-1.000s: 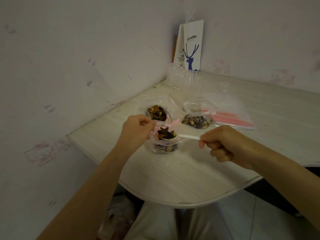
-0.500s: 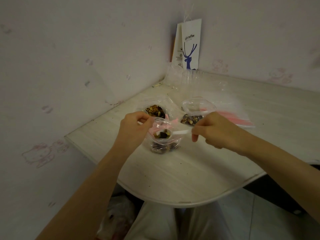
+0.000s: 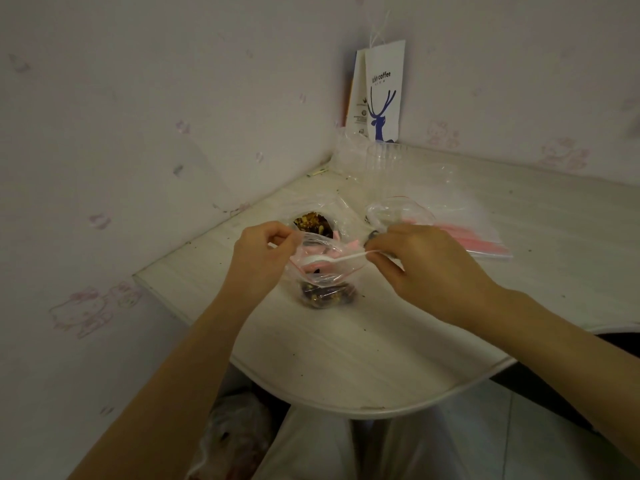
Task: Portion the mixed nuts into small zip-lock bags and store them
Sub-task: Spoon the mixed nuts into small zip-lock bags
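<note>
Home corner, cartoon-cat wallpaper (image 3: 90, 310), small table (image 3: 346, 358), coffee bag (image 3: 382, 95)

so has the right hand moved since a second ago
Yes: the right hand has shifted left and forward, closer to the zip-lock bag, judged against the coffee bag.

The small zip-lock bag (image 3: 325, 271) stands mid-table (image 3: 346, 358), with the rest fanned behind it.
It stands between the left hand (image 3: 258, 258) at 9 o'clock and the right hand (image 3: 426, 268) at 3, with a spoon (image 3: 317, 260) in its mouth. Behind it are an open nut bag (image 3: 311, 221) at 11, a second bag (image 3: 398, 211) at 1, stacked flat bags (image 3: 474, 233) at 2, and a cup (image 3: 384, 161) and then a paper bag (image 3: 384, 95) at 12.
</note>
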